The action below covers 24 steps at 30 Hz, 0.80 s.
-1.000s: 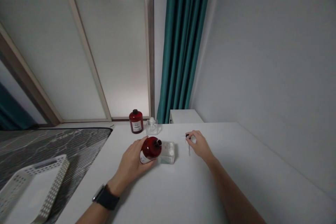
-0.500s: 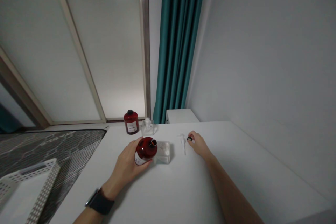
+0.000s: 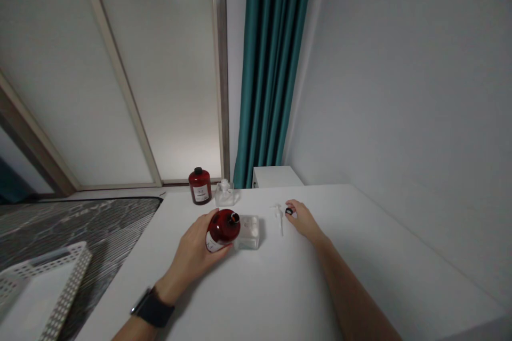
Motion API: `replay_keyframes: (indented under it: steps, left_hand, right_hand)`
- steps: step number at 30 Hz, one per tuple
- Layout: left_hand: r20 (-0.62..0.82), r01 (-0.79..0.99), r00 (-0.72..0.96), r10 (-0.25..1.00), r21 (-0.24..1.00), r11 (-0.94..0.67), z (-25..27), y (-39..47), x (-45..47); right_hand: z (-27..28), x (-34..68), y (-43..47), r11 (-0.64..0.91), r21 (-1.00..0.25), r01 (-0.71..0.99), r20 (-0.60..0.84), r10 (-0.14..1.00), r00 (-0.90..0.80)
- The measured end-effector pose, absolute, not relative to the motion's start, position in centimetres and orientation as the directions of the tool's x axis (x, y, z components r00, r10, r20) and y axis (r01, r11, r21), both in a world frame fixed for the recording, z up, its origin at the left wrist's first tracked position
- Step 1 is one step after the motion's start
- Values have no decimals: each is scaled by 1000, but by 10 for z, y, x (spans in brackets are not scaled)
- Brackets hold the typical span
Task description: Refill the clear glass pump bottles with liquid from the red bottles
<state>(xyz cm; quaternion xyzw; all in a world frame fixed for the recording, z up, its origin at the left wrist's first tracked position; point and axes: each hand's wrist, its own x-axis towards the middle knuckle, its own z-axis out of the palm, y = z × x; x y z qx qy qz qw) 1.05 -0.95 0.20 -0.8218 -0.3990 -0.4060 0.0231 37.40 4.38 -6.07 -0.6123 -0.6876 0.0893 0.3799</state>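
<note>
Below the frame's centre, the left hand [image 3: 201, 245] grasps an uncapped red bottle [image 3: 224, 227], tilted beside a clear container [image 3: 250, 233]; rightward, the right hand [image 3: 304, 220] pinches a black cap [image 3: 288, 211]. Uncapping looks done; the cap is not yet released. Counted: two red bottles [image 3: 200, 192], two clear containers [image 3: 224, 199], one loose pump [image 3: 279, 216].

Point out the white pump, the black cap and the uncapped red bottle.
White pump [image 3: 279, 214]: head view, on its body.
Black cap [image 3: 288, 211]: head view, on its side.
Uncapped red bottle [image 3: 223, 226]: head view, on its shoulder.
</note>
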Motion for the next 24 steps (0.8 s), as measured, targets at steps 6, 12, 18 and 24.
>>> replay_keyframes:
  steps: [6, 12, 18, 24]
  left_hand:
    - [668, 686, 342, 661, 303, -662, 1, -9, 10]
    - [643, 684, 340, 686, 331, -650, 0, -11, 10]
    - [637, 679, 320, 702, 363, -639, 1, -10, 10]
    - [642, 671, 311, 701, 374, -641, 0, -10, 9]
  right_hand:
    - [-53, 371, 39, 284, -587, 758, 482, 875, 46]
    - [-33, 341, 29, 354, -618, 701, 576, 812, 98]
    - [-30, 276, 4, 464, -682, 565, 544, 838, -33]
    - [-29, 244, -16, 397, -775, 491, 335, 918, -214]
